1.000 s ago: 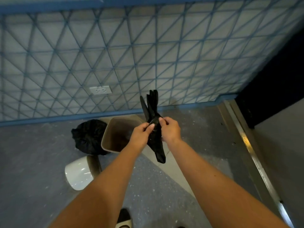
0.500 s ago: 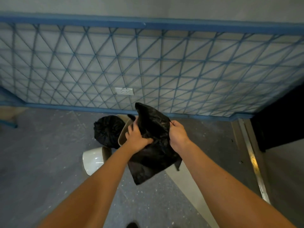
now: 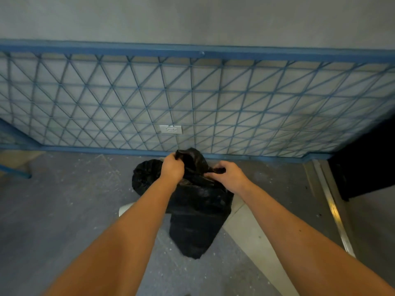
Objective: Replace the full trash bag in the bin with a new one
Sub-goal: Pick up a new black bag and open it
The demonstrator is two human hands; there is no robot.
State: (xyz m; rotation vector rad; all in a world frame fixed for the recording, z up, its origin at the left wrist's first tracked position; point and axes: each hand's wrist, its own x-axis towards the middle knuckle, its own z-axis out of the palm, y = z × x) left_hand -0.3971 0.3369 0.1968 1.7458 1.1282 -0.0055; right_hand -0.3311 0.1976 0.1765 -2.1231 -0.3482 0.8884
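Hands, left hand (image 3: 172,168) and right hand (image 3: 229,177), grip new bag (image 3: 198,218).

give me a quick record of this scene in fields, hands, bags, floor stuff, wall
left hand: grips the top edge of the new bag
right hand: grips the same edge further right
new bag: black, hangs loose below both hands, mouth not spread wide
full bag: black, on the floor to the left, behind the left forearm
bin: hidden behind the new bag
white lid: only a sliver shows on the floor
wall: blue lattice panel with a white socket
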